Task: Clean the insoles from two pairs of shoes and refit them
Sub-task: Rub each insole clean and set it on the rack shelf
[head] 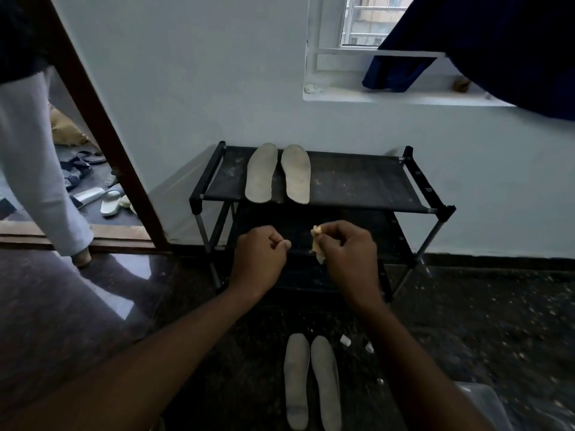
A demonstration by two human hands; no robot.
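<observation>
Black fabric covers the top shelf of a metal-framed shoe rack (357, 181), where two pale grey foam insoles (278, 173) lie side by side, toes to the wall. A second grey pair (312, 381) lies together on the dark speckled floor (466, 321). Right hand (348, 253): grip pinching a crumpled cream cloth scrap (317, 244). Left hand (259, 259): grip curled closed, apparently empty.
</observation>
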